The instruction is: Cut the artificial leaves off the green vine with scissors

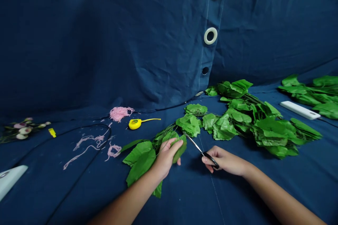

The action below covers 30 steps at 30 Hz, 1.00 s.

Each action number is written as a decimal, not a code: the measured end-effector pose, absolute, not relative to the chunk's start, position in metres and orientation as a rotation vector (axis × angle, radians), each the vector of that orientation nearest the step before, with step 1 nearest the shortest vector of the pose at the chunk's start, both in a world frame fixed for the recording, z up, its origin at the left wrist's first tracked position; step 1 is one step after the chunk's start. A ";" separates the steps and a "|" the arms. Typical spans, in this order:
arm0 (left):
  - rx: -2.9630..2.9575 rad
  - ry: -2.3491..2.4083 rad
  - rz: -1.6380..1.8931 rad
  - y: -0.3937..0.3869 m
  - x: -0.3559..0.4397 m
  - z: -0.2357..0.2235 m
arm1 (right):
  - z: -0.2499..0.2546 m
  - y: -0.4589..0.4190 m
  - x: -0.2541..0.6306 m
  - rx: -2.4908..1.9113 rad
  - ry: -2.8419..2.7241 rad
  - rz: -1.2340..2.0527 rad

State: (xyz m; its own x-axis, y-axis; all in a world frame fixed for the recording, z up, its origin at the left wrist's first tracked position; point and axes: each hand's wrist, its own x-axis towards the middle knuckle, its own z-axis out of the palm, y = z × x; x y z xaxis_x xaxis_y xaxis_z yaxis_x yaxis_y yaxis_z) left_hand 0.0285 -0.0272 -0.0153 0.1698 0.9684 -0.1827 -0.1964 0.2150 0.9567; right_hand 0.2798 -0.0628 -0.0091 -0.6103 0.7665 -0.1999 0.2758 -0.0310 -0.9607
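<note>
Holding a bunch of fake leaves (141, 160) near the middle of the blue cloth (79, 190), the left hand (166, 158) is curled shut around the stem and presses on a leaf, while the right hand (224, 160) closes on the black handles of the scissors (196, 144), with the thin blades pointing far toward the leaves. The leaves look light, soft and bendy, so the stem seems the best place to hold. A big leaf pile (269, 133) lies to the right, and pink yarn (120, 113) and a yellow tape (135, 123) lie far left.
</note>
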 end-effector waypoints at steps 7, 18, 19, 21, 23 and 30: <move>1.015 1.158 1.052 -0.028 0.030 -0.024 | -0.015 -0.062 0.282 -1.191 -1.874 1.626; 1.464 1.217 1.394 -0.004 0.017 -0.012 | -0.008 -0.061 0.277 -1.176 -1.745 1.677; 1.491 1.211 1.377 -0.005 0.017 -0.009 | -0.008 -0.061 0.277 -1.171 -1.743 1.679; 1.500 1.178 1.249 -0.012 0.019 -0.007 | -0.008 -0.061 0.278 -1.149 -1.751 1.684; 1.461 1.089 1.110 -0.021 0.024 -0.008 | -0.008 -0.060 0.280 -1.110 -1.778 1.679; 1.213 0.995 0.985 -0.030 0.034 -0.017 | -0.006 -0.063 0.278 -1.181 -1.768 1.608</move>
State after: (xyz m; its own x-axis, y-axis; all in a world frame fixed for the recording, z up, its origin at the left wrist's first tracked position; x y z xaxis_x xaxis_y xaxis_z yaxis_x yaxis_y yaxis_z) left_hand 0.0344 -0.0300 -0.0172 0.2696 0.9603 -0.0712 -0.0613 0.0909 0.9940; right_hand 0.2777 -0.0631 -0.0059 -0.5181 0.8313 -0.2011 0.2786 -0.0583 -0.9586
